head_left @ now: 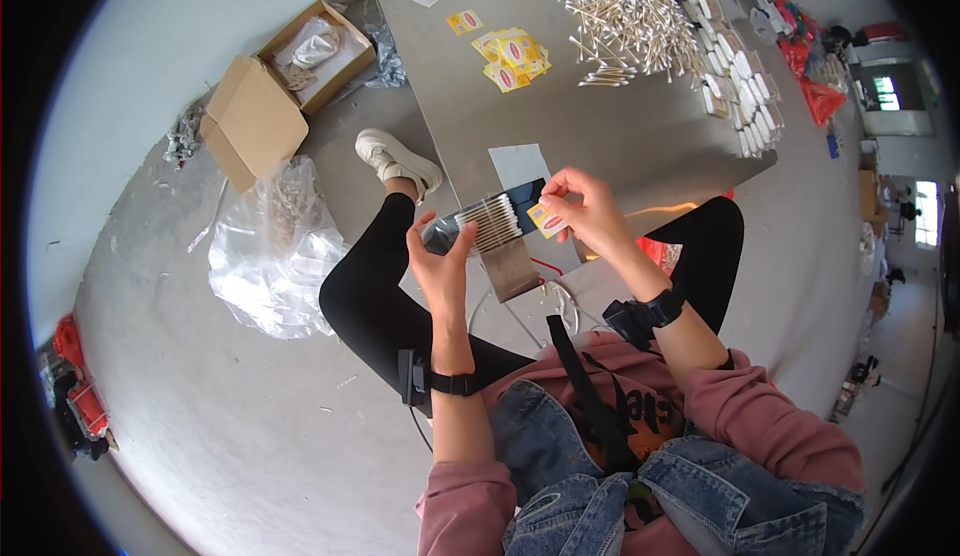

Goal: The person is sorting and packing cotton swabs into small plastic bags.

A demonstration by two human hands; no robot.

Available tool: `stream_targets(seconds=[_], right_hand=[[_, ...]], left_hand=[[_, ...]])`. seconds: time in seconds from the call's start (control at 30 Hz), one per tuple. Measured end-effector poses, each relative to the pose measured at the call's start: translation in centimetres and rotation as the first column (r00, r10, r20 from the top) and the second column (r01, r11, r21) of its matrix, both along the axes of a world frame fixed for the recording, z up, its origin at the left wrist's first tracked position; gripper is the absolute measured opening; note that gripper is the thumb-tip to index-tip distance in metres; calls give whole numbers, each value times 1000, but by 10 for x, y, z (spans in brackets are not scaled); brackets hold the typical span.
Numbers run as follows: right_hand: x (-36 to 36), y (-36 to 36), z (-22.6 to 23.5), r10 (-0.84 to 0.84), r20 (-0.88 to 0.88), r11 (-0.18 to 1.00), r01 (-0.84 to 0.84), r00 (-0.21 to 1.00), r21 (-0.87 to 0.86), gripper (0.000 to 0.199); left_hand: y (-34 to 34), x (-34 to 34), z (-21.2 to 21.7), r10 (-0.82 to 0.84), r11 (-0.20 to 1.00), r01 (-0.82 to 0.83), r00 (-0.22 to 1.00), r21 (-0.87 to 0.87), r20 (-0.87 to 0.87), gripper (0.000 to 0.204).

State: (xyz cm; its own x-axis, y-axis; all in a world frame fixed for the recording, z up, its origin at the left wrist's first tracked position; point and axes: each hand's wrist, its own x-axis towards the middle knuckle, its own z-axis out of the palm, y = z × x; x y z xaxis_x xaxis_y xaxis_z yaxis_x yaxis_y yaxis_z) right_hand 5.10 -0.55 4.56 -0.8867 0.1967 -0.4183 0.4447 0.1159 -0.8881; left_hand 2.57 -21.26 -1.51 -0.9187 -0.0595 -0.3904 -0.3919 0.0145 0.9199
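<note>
A row of white-tipped cotton swabs (488, 222) lies side by side at the table's near edge, over a dark, shiny strip (527, 196) and a metal plate (512, 270). My left hand (440, 268) grips the left end of this row, thumb against the swabs and fingers around the far side. Whether a clear bag wraps the swabs there, I cannot tell. In my right hand (588, 214), a small yellow and white card (547, 220) with a red mark is pinched between thumb and fingers, just right of the swabs.
On the grey table (450, 96) are a pile of yellow cards (515, 56), a white sheet (519, 165), a heap of loose cotton swabs (625, 16) and many stacked packs (740, 96). An open cardboard box (255, 136) and a clear plastic bag (270, 266) stand on the floor at left.
</note>
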Motion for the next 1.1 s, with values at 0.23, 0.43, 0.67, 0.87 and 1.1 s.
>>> stream_targets(seconds=[0.23,0.43,0.67,0.87,1.1], right_hand=[[10,18,-8,-104,16,992,102,994,69,18],[10,18,-15,-100,-138,987,115,985,111,16],[-2,-13,8,154,-136,950,-109,979,292,12],[-12,-16,5,136,-165,937,-73,977,342,8],[-11,-18,0,229,-169,914,-152,959,375,8]], left_hand=[[0,-1,-4,2,1000,-1,1000,8,-17,60],[1,-2,-3,1,1000,-2,1000,-10,-30,59],[1,0,-1,-10,1000,11,1000,24,-18,65],[-1,-1,-3,-43,999,43,999,-6,-26,68],[-1,-2,-2,-54,998,53,998,-30,-26,67]])
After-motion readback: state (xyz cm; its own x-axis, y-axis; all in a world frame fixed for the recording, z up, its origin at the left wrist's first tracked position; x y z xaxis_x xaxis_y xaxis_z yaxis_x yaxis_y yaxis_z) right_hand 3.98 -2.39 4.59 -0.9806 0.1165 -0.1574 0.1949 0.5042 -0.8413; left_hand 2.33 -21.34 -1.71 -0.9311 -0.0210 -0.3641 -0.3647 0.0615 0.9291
